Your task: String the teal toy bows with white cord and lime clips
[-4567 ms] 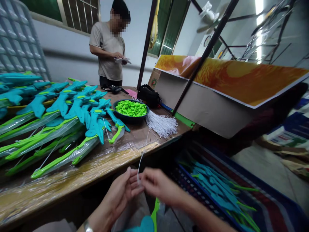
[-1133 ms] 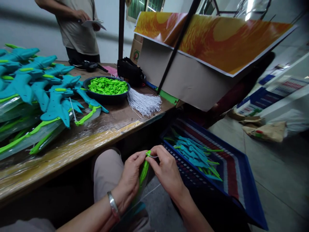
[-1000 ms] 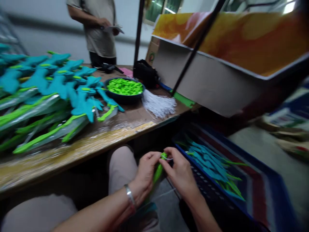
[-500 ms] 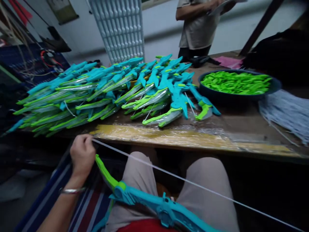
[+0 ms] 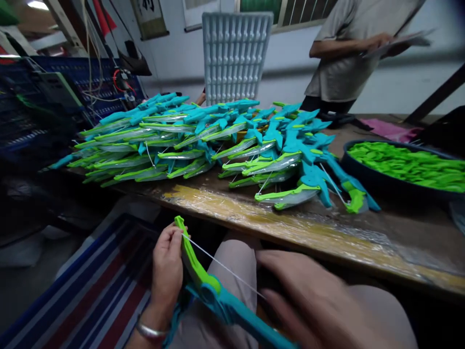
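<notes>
My left hand is closed round the green limb tip of a teal and green toy bow that lies across my lap. A thin white string runs from that tip down to the right. My right hand is a blur low in the middle, over my thigh near the string's lower end; its fingers are smeared. A large pile of finished teal and green bows covers the wooden table in front of me.
A dark bowl of bright green small parts stands on the table at right. A person in a grey shirt stands behind the table holding papers. A white plastic grid tray leans on the wall. A striped mat lies lower left.
The view swung left from the blue crate to the bow pile. The left hand shifted along to the bow's green tip; the string, stretched long half a second ago, is now shorter, and the right hand came into view.
</notes>
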Tool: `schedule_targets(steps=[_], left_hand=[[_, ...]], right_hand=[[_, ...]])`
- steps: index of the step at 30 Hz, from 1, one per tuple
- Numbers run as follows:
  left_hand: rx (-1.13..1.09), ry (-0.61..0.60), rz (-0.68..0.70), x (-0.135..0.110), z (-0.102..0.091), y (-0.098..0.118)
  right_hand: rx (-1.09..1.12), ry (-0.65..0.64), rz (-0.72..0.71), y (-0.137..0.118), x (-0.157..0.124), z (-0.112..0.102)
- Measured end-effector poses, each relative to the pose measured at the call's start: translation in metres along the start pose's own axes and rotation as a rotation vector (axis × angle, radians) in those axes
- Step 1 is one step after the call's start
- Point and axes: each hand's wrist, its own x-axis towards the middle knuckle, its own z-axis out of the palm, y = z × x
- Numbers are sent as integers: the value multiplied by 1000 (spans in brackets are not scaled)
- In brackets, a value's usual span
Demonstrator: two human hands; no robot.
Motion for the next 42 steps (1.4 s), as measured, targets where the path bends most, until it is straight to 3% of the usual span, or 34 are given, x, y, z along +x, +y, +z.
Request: schedule_targets(steps=[2, 4, 8, 11, 13, 16, 21, 24, 28, 42], left_hand=[[-19, -33, 22, -12, 4, 9], [-30, -77, 41, -21, 6, 14], [-40, -80, 50, -25, 6, 14], [-7, -70, 48, -27, 9, 10], [-46, -97, 11, -30, 14, 8], [-336, -114, -98, -33, 20, 9], [-664, -67, -180, -22, 18, 10], [-797, -171, -244, -17, 11, 9], [-933, -291, -301, -20, 4, 9], [-988, -350, -247, -21, 2, 13]], right_hand=[[85, -216, 59, -18, 36, 30], [286, -374, 272, -31, 68, 63], [738, -370, 720, -38, 88, 103], [860, -333, 880, -35, 77, 103], [876, -319, 902, -34, 70, 98], [767, -290, 721, -38, 67, 90], [359, -208, 144, -41, 77, 78], [247, -261, -65, -40, 82, 78], [214, -369, -114, -43, 84, 84], [145, -481, -187, -47, 91, 91]])
